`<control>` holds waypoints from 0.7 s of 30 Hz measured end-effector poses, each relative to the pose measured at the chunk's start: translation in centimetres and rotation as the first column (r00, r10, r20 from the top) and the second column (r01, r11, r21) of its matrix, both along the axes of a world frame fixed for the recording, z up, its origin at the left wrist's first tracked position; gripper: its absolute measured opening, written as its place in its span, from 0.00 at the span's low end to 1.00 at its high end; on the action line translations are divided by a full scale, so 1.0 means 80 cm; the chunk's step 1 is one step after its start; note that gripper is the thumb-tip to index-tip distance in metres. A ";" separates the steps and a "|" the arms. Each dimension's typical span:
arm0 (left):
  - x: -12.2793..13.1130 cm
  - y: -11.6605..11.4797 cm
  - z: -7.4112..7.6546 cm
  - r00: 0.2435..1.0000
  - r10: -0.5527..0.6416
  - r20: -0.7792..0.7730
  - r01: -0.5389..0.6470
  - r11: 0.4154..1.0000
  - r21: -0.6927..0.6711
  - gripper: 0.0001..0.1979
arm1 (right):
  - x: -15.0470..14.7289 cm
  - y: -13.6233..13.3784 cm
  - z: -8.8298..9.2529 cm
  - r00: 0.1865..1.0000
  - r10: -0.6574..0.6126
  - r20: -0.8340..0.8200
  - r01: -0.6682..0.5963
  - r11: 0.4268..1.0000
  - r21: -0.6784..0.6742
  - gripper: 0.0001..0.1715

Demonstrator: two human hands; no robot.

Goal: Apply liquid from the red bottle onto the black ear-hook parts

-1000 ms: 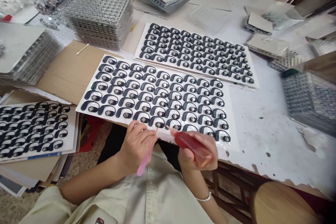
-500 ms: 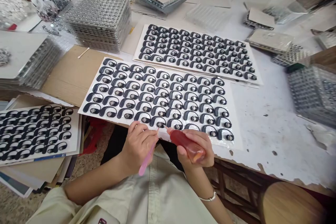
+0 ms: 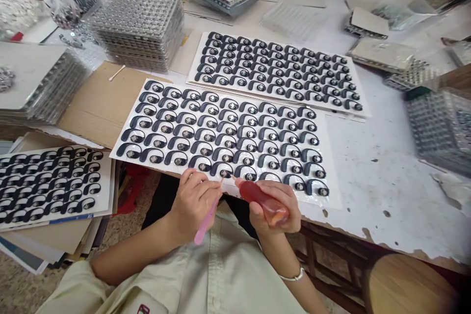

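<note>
Red liquid is being carried in a soft squeeze bottle [image 3: 263,198], which is being clasped in a firm, closed grip by the right hand [image 3: 283,206], with the fingers wrapped over its top. Its tapered nozzle [image 3: 236,180] is being aimed at the front row of parts. A slim pink stick [image 3: 208,221] is being pinched in a narrow grip by the left hand [image 3: 193,203], and its fine tip is being held just beside that nozzle, at a dark ear-hook piece [image 3: 215,170] with a metal disc at its round end. That piece is being kept in the front row on a white sheet [image 3: 329,167], among many like pieces set out in close rows. A second filled sheet [image 3: 358,108] is being laid just beyond it on the white-painted, chipped tabletop [image 3: 386,191]. A third filled sheet [image 3: 55,221] is being rested on a pile of papers to the left. Stacks of clear trays [image 3: 136,24] are being kept toward the back, beyond a brown cardboard sheet [image 3: 95,103] carrying a cotton swab [image 3: 117,73].
</note>
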State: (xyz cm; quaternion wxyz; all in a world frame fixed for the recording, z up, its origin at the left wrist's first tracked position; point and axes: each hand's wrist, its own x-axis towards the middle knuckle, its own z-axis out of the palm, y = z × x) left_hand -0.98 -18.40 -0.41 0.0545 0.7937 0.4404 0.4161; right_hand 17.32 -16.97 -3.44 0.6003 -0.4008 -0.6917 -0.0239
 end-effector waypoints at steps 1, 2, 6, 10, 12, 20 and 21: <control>0.000 0.000 0.000 1.000 -0.001 -0.001 0.001 1.000 0.000 0.07 | 0.000 0.000 0.000 1.000 0.003 -0.010 -0.003 1.000 0.000 0.22; 0.000 0.000 0.000 1.000 -0.002 -0.003 0.002 1.000 0.002 0.07 | 0.000 0.000 -0.001 1.000 0.007 -0.020 -0.007 1.000 -0.001 0.21; -0.001 -0.001 -0.001 1.000 -0.001 -0.005 0.002 1.000 0.008 0.07 | -0.001 0.000 -0.001 0.999 0.022 -0.039 -0.022 1.000 0.008 0.21; -0.001 -0.001 -0.004 1.000 0.006 0.010 -0.006 1.000 -0.001 0.07 | -0.001 -0.001 -0.001 0.998 0.015 -0.053 -0.015 1.000 0.003 0.20; -0.001 -0.001 -0.006 1.000 0.005 0.020 -0.005 1.000 -0.007 0.06 | 0.000 -0.002 -0.001 0.999 0.010 -0.050 -0.010 1.000 -0.005 0.20; -0.004 0.001 -0.006 0.999 -0.020 0.044 0.021 1.000 -0.019 0.07 | 0.001 -0.003 -0.003 0.999 0.013 -0.048 -0.012 1.000 0.009 0.19; -0.004 0.001 -0.006 0.999 -0.023 0.045 0.024 0.999 -0.021 0.07 | 0.001 -0.003 -0.003 0.999 0.013 -0.045 -0.012 1.000 0.009 0.19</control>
